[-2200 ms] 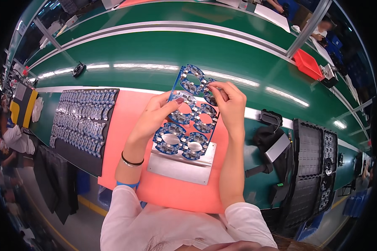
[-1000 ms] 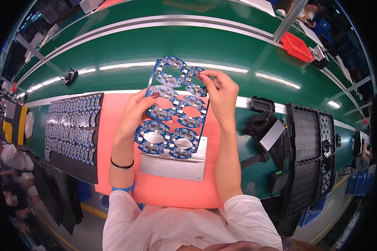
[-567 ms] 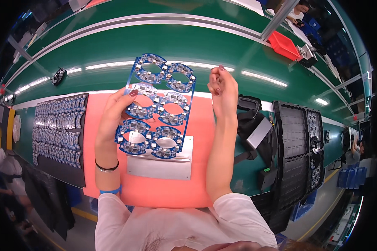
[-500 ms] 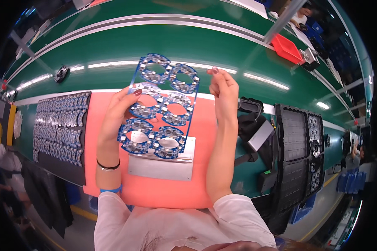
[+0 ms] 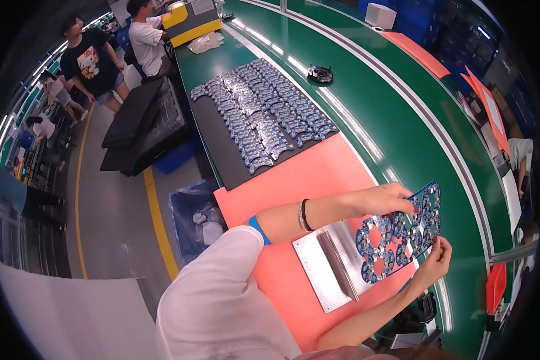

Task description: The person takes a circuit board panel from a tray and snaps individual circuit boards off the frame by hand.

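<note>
A blue circuit board panel (image 5: pixel 417 237), made of several joined ring-shaped boards, is held up over the right part of the pink mat (image 5: pixel 252 195). My left hand (image 5: pixel 396 199) grips its far long edge, thumb on the board face. At the near right edge, my right hand (image 5: pixel 436 259) pinches the panel between thumb and fingers. Partly beneath the panel, a silver metal fixture (image 5: pixel 318 273) with a raised ridge lies on the mat.
Left of the mat, rows of separated blue boards (image 5: pixel 252 114) cover a black sheet (image 5: pixel 213 129). A round black part (image 5: pixel 321 74) sits on the green bench (image 5: pixel 378 108). A lined blue bin (image 5: pixel 189 198) stands on the floor. Other people are at the far left.
My view has swung left, bringing the rows of boards and the aisle into sight. My right hand, formerly apart from the panel, now grips its edge. The left hand has kept its hold.
</note>
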Tool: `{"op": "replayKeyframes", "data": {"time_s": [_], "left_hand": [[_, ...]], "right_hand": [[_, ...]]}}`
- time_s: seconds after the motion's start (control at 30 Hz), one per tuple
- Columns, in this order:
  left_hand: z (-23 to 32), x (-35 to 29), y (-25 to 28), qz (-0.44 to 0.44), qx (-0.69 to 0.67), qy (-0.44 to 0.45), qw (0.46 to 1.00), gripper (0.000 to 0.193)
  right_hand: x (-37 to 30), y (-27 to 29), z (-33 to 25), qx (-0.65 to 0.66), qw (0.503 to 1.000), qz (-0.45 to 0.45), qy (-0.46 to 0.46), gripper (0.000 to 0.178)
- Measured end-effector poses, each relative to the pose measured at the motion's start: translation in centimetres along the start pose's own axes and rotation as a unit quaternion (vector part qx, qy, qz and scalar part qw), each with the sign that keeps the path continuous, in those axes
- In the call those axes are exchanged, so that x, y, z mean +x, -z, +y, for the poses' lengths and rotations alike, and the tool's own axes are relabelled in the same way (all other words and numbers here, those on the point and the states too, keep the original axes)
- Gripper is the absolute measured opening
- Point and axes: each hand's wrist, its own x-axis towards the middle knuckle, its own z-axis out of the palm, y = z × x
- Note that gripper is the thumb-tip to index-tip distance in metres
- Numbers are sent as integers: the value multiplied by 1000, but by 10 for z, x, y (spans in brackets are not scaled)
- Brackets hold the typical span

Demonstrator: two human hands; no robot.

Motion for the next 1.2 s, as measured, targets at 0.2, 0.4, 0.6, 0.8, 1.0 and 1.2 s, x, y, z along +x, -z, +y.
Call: {"op": "replayKeyframes", "data": {"time_s": [0.2,0.4,0.6,0.8,1.0,1.2], "left_hand": [[2,6,4,8,-17,2,1000,26],[1,7,4,19,4,-2,1000,27],[3,8,5,39,-18,-8,999,24],[2,9,11,45,-20,-16,999,26],[6,6,10,39,-4,-2,999,29],[10,0,4,31,-15,-15,999,29]], "right_hand": [[2,-13,-11,-76,983,109,127,14],[2,-14,-7,-66,971,210,87,15],[18,13,30,670,735,10,-103,19],[15,15,10,598,779,27,-186,11],[6,6,-23,427,893,8,-140,24],[1,-16,-13,59,995,79,-3,18]]}}
